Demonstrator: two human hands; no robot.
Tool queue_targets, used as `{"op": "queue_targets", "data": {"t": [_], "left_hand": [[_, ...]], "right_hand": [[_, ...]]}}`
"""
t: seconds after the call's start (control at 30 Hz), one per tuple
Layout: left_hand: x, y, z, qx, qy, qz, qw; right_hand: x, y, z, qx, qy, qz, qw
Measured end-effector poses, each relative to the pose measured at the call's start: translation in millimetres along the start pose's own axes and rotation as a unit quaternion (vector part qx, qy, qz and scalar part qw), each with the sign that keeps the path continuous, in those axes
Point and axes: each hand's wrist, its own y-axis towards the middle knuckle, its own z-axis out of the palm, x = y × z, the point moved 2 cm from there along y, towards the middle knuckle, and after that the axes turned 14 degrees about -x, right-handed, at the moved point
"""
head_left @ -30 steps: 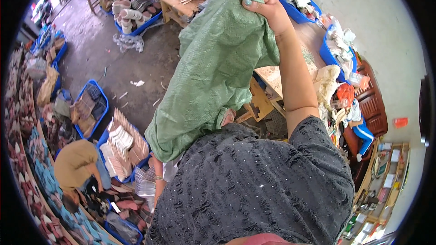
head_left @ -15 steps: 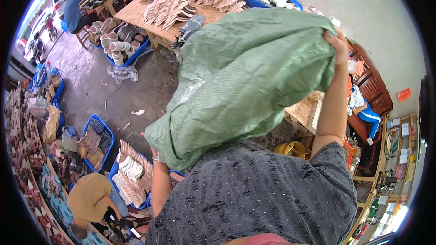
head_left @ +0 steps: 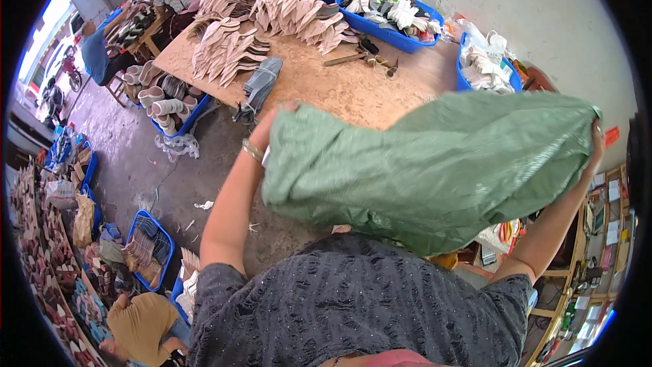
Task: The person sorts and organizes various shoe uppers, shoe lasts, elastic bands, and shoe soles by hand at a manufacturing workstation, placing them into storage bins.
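A large green woven sack (head_left: 421, 163) is stretched between my two hands in front of my body, covering the near part of the wooden table. My left hand (head_left: 277, 117), with a bangle on its wrist, is closed on the sack's left end; its fingers are partly hidden behind the fabric. At the other end, my right hand (head_left: 596, 146) grips the sack's right edge. The fabric sags and folds between them; whether anything is inside I cannot tell.
On the wooden table (head_left: 380, 92) lie stacked pale insoles (head_left: 292, 13), a grey bundle (head_left: 261, 81) and a hammer (head_left: 344, 59). Blue tubs (head_left: 401, 39) of shoe parts line its back. A person (head_left: 139, 326) bends at the lower left; others sit farther off.
My left hand has risen with its end of the sack. My right hand has moved right and down, so the sack now stretches across more level, exposing the table.
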Motion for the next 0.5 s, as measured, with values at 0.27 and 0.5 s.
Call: {"op": "queue_targets", "data": {"t": [0.27,0.5], "left_hand": [[-104,78,85,-0.023,0.053,0.068,0.996],[-172,198,100,0.001,0.100,0.068,0.993]], "right_hand": [[-27,74,-11,-0.038,0.055,0.056,0.996],[-67,142,53,-0.073,-0.080,-0.004,0.994]]}}
